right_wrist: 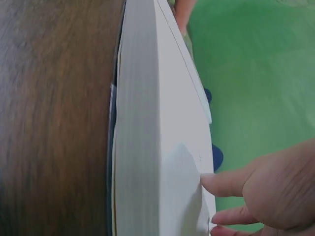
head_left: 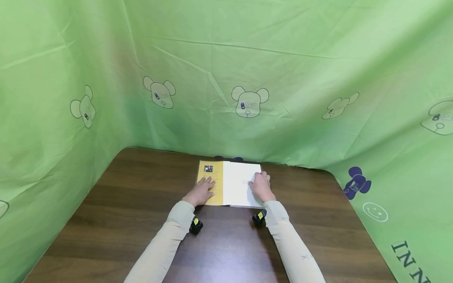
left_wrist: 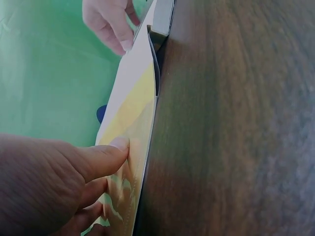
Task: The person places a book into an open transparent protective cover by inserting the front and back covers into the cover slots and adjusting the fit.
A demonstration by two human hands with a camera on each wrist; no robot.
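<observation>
An open book (head_left: 242, 196) lies on the table, a yellow flap (head_left: 216, 196) on its left and a white page with small print on its right. My left hand (head_left: 201, 191) rests on the flap with fingers spread, its thumb (left_wrist: 106, 160) flat on the glossy yellow surface in the left wrist view. At the right edge of the white page (right_wrist: 182, 123) is my right hand (head_left: 262, 186), thumb on the paper and fingers bent by the edge. I cannot tell if it pinches the page. The thick page block (right_wrist: 138, 137) lies below.
The brown wooden table (head_left: 141, 220) extends around the book. Behind and at both sides hangs a green curtain (head_left: 198, 59) with bear-head prints, close to the book's far edge. A small dark photo (head_left: 208, 168) is printed at the top of the flap.
</observation>
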